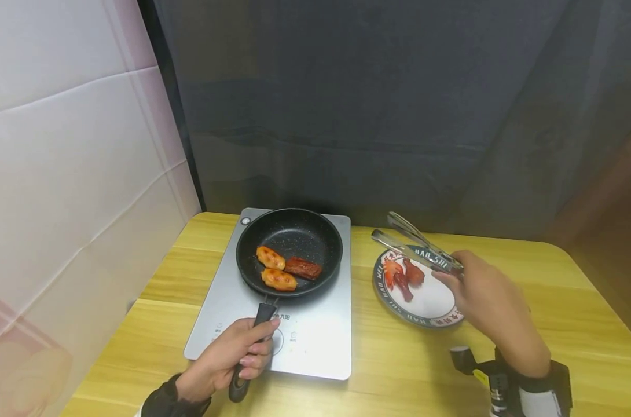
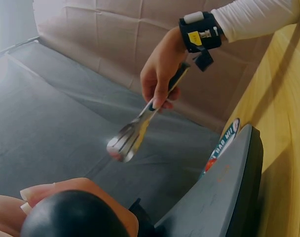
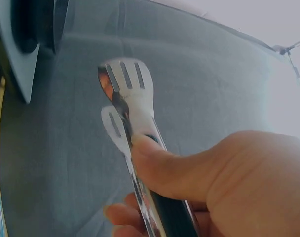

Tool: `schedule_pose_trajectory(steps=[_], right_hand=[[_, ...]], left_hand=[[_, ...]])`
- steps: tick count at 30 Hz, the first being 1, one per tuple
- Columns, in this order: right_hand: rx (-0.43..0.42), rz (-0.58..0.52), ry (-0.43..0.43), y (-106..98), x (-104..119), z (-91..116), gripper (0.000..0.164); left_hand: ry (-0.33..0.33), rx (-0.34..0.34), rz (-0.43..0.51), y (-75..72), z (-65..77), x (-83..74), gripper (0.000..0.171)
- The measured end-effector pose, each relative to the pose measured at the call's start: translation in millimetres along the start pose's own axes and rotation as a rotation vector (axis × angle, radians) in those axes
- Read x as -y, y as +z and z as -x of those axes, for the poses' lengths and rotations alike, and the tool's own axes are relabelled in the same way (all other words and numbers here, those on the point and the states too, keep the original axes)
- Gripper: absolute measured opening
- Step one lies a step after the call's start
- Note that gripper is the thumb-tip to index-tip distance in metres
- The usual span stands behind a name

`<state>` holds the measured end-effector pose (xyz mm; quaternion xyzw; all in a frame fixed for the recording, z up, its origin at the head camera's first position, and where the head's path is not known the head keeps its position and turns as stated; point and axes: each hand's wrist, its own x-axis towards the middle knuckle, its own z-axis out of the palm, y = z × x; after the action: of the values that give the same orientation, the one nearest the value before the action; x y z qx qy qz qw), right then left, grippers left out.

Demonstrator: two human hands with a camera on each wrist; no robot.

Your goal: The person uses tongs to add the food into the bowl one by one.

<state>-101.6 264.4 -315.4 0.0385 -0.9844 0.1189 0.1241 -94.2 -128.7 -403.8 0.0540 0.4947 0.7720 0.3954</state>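
My left hand (image 1: 237, 350) grips the black handle (image 1: 265, 313) of a frying pan (image 1: 320, 240). In the pan lie two browned chicken wing pieces (image 1: 279, 280) and a dark red-brown piece of meat (image 1: 303, 268). My right hand (image 1: 484, 298) holds metal tongs (image 3: 141, 106) by their dark grips, thumb on one side and fingers on the other. The tong arms are spread apart, nothing between their tips, and they hang above a round plate (image 1: 435, 301). On that plate are a shrimp (image 1: 391, 270) and two small drumsticks (image 1: 403, 286).
Beneath the pan is a flat silver induction cooker (image 1: 326, 347) on a wooden table (image 1: 393, 359). Dark grey cloth (image 1: 347, 116) hangs behind the table. A pale wall covering (image 1: 76, 145) runs along the left side.
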Motion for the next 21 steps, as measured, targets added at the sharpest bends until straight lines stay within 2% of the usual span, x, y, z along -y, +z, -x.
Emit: schedule_pose_trajectory(steps=[6, 13, 21], right_hand=[[0.020, 0.003, 0.046, 0, -15, 7, 0.060], [0.115, -0.015, 0.064, 8, -32, 11, 0.063], [0.214, -0.036, 0.178, 22, -59, 9, 0.076]], left_hand=[[-0.002, 0.005, 0.008, -0.2, -0.1, -0.1, 0.031], [-0.001, 0.009, 0.013, 0.0, 0.1, -0.6, 0.031], [-0.003, 0.009, 0.011, -0.3, 0.2, 0.0, 0.031]])
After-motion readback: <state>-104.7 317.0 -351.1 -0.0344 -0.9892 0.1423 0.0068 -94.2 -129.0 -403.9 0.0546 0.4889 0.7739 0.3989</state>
